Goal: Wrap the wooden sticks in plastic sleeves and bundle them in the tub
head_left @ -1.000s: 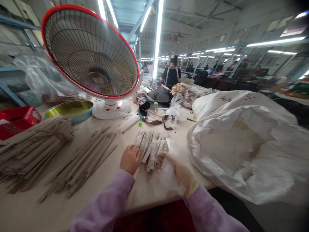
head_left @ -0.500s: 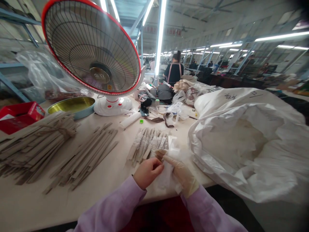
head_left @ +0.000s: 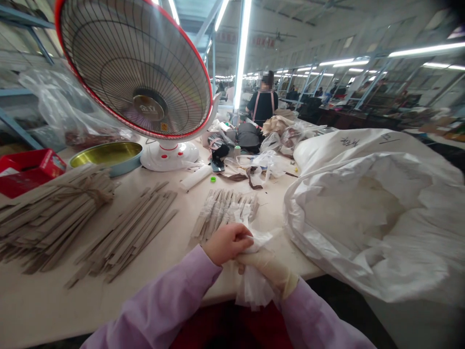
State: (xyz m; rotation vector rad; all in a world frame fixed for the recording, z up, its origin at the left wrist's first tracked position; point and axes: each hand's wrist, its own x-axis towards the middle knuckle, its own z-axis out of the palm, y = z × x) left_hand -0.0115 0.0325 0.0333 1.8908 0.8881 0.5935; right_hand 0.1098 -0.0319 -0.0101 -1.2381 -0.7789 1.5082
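Two hands meet at the near edge of the table point(head_left: 163, 308), right of its middle. The bare left hand point(head_left: 228, 244) has its fingers curled in, thumb and forefinger pinching one piece of white film point(head_left: 260, 238). Just beside and nearer, the right hand point(head_left: 268, 266), in one pale glove, is closed around a sheaf of translucent sheets point(head_left: 256, 288) that hangs below it; the sheets overlap too much to count. Some of its fingers are hidden by the left hand.

Just beyond the hands lies one row of film-wrapped strips point(head_left: 214, 213), side by side, too blurred to count. Left of them is one spread of loose strips point(head_left: 136, 225), well over ten, and farther left one thick bundle point(head_left: 51, 215) with one tie point(head_left: 82, 191) around it. On the right stands one big white sack point(head_left: 308, 208), its mouth open towards the near side.

Farther off on the left are one red box point(head_left: 49, 165), one bowl point(head_left: 125, 164) and one red-rimmed fan point(head_left: 145, 63). Right of the fan's base lie one white roll point(head_left: 196, 178) and one green ring point(head_left: 212, 179). Beyond the far clutter, one person point(head_left: 264, 104) shows in dark clothing with two pink straps.
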